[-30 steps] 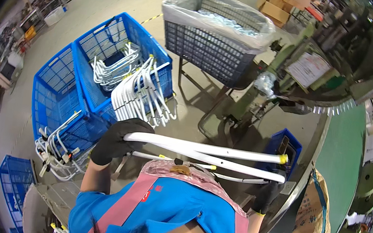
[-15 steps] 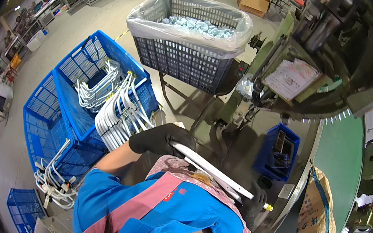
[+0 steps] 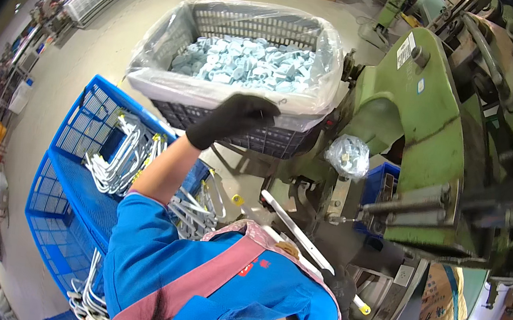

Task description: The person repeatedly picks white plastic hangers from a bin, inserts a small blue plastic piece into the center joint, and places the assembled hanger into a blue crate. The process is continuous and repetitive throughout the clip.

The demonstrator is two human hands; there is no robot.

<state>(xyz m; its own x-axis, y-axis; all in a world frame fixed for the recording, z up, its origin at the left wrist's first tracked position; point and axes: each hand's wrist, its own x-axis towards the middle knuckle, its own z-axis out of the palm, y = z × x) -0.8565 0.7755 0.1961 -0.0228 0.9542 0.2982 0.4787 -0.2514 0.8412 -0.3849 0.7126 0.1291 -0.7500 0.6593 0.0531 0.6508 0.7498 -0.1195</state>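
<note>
My left hand (image 3: 236,120), in a black glove, hovers over the near rim of a dark plastic crate (image 3: 228,131) lined with clear plastic film. Its fingers are loosely bent with nothing visible in them, though the fingertips are partly hidden. Light blue small plastic parts (image 3: 250,62) fill the crate in a heap. At my waist, my right hand (image 3: 337,292), also black-gloved, is closed around a long white tube (image 3: 298,233) with a yellow end. The tube slants across in front of my apron. A second white length with a yellow tip (image 3: 237,200) lies close beside it, partly hidden.
Blue baskets (image 3: 73,200) at the left hold bent white tubes (image 3: 116,167). A green machine (image 3: 430,118) stands at the right, with a plastic-wrapped part (image 3: 347,156) on it. Behind it is a blue bin (image 3: 381,184). A brown paper sack (image 3: 442,307) lies at lower right.
My left hand has let go of the white tube and moved forward to the crate. My right hand keeps hold of the tube. The view has shifted, showing more of the crate's contents and the green machine.
</note>
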